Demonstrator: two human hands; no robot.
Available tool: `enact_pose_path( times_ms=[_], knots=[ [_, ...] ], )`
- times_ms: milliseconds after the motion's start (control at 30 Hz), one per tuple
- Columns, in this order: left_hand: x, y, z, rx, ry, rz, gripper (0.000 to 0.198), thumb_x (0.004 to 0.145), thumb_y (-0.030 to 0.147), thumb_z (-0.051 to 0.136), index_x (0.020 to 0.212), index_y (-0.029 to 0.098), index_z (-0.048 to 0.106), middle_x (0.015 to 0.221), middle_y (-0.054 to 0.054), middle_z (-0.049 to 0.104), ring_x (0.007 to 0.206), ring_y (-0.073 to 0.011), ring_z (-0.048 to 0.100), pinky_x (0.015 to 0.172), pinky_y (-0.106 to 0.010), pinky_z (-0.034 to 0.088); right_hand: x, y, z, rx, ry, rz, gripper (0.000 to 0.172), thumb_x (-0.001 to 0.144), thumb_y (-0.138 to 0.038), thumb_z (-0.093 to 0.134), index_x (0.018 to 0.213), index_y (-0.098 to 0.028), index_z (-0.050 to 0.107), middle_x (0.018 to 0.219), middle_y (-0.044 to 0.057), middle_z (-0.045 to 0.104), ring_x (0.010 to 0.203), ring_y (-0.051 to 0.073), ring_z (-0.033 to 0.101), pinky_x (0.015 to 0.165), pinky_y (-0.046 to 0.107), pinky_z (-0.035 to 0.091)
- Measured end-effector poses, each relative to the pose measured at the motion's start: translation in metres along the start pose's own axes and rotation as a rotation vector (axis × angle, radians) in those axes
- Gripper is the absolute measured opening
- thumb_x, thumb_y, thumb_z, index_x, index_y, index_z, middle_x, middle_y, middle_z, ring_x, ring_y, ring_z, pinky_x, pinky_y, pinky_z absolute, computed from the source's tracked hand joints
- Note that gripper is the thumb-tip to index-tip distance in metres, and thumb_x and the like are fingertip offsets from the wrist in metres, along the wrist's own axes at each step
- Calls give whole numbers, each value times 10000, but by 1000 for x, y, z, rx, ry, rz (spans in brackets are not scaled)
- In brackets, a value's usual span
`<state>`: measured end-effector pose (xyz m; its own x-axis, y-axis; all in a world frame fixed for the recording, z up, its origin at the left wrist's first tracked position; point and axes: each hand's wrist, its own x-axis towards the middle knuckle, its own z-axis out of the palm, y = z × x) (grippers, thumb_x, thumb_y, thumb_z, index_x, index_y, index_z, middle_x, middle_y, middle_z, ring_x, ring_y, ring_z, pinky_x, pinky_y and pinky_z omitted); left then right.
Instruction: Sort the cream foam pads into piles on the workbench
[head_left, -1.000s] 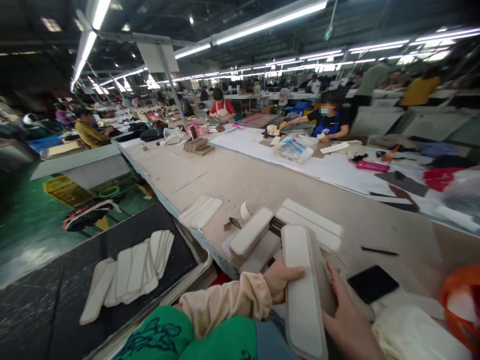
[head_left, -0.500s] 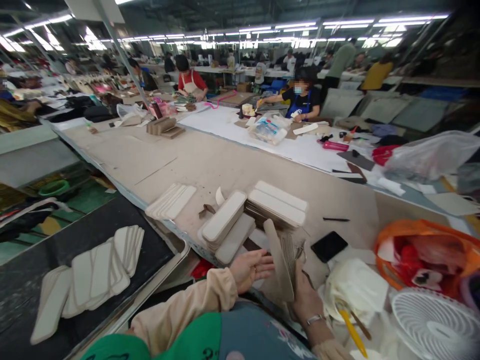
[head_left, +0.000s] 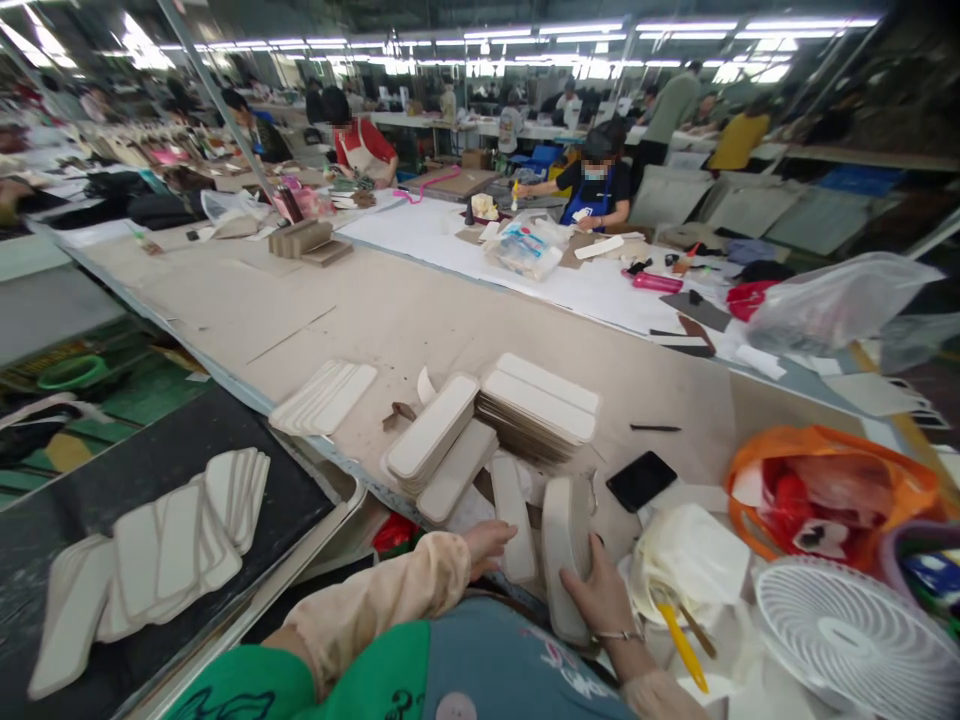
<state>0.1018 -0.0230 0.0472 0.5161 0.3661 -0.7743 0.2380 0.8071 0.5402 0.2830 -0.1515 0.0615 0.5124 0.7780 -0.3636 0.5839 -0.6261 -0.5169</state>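
My right hand [head_left: 606, 598] grips a stack of long, round-ended cream panels [head_left: 566, 530], thumb on the near face and fingers along the right side. My left hand [head_left: 489, 548] has its fingers stretched out, with the fingertips at the left edge of a single panel [head_left: 513, 510]. That panel lies just left of the held stack; whether the fingers press on it I cannot tell. Beyond my hands are a tall stack of paired panels [head_left: 541, 392], a narrower stack [head_left: 435, 425] and a greyish panel stack [head_left: 459, 470].
Fanned panels lie on the table [head_left: 324, 397] and on a black board [head_left: 161, 545] at left. To the right are a phone [head_left: 641, 480], a pen [head_left: 655, 428], an orange bag [head_left: 832, 440], a yellow-handled brush [head_left: 686, 645] and a white basket [head_left: 847, 630]. A co-worker [head_left: 598, 180] sits across the table.
The held stack has turned from edge-on to face-up. A single panel now lies beside it, near my left hand, which has turned from palm up. The view has shifted slightly right.
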Motion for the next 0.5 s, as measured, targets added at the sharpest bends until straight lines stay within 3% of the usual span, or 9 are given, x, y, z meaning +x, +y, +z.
enact_pose_path(
  times_ms=[100,200,300,400,500],
  knots=[
    [-12,6,15,-40,-119,40,670,604,578,738,1126,206,545,1196,-117,546,1083,-282,522,853,-402,414,0,-3,-6,221,45,-110,811,763,-442,534,1437,-85,261,1409,187,445,1289,300,450,1051,437,380],
    [-24,16,22,-77,-162,295,581,694,527,680,1152,198,537,1151,-106,595,1000,-242,571,814,-357,448,8,-27,-1,453,-48,-219,853,706,-431,617,1429,-125,284,1424,163,438,1308,280,429,1090,421,349],
    [-29,27,7,48,85,545,486,740,403,646,1144,152,548,1140,-120,616,1050,-253,551,892,-360,431,19,-62,22,724,-185,-255,831,671,-367,666,1397,-151,324,1346,152,527,1204,283,529,1033,431,412],
    [-27,42,-20,281,330,601,376,765,286,584,1109,136,582,1095,-122,645,1040,-261,560,943,-369,405,31,-96,56,1012,-329,-224,713,668,-302,662,1321,-174,405,1225,123,619,1069,282,604,930,441,482],
    [-23,59,-43,414,415,616,305,766,241,557,1049,146,620,1035,-116,669,1001,-267,585,948,-374,402,40,-120,85,1210,-384,-165,650,650,-284,670,1254,-165,464,1171,113,643,1032,283,611,894,426,496]
  ],
)
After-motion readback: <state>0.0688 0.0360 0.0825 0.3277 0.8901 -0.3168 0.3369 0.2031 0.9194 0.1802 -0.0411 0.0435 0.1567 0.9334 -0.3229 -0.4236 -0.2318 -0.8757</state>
